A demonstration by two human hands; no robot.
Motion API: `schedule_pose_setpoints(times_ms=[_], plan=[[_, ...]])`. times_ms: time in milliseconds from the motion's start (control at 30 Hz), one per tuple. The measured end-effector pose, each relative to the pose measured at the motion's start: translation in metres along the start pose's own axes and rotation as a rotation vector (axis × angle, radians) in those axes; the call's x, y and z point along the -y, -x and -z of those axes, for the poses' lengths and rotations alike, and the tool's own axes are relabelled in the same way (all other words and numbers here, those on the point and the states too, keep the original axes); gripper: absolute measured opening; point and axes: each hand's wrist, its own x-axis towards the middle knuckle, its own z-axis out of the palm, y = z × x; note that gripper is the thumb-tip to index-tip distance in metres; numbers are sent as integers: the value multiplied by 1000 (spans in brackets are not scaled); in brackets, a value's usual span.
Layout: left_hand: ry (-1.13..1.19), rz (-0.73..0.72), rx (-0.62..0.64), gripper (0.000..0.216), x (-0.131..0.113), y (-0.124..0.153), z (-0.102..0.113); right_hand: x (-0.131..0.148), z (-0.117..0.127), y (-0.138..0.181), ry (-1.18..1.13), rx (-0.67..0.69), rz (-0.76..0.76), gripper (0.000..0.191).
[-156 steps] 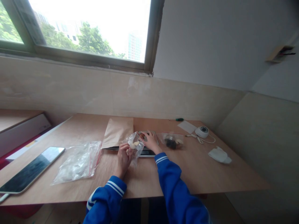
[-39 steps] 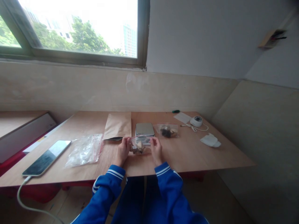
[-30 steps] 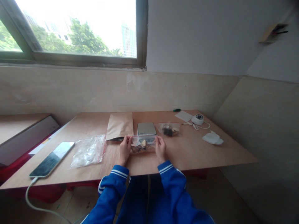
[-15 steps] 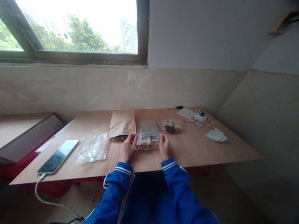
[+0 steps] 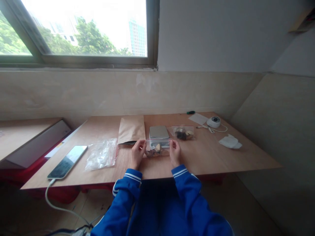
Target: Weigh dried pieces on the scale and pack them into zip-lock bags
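Currently, in the head view, the left hand [image 5: 137, 153] and right hand [image 5: 175, 153] pinch the upper corners of a clear plastic zip bag [image 5: 164, 152] of irregular tan and dark pieces [image 5: 157, 147], just before a flat metal-topped scale [image 5: 159, 131]. Creased kraft-paper pouch [image 5: 132, 128] alongside; wood-grain counter [image 5: 206, 155].

Behind the held bag [image 5: 157, 151] lies the scale [image 5: 159, 131] — pouch [image 5: 132, 129] left, camera [image 5: 212, 122] right.

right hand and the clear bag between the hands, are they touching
Touching. In the head view, the right hand pinches the upper right corner of the clear bag.
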Motion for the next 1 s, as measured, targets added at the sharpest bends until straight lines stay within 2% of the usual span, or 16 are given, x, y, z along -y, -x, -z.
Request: schedule_pose_setpoints(times_ms=[200,433,833,1000], plan=[[7,2,60,21,-7,0,1,7,-2,1,-166,178,-111,32],[37,69,29,22,-8,-2,1,10,-1,2,-99,232,-108,36],[77,57,44,19,-3,-2,-1,6,0,0,-38,132,-19,38],[91,56,34,18,-3,-2,-1,2,0,0,-32,102,-38,38]])
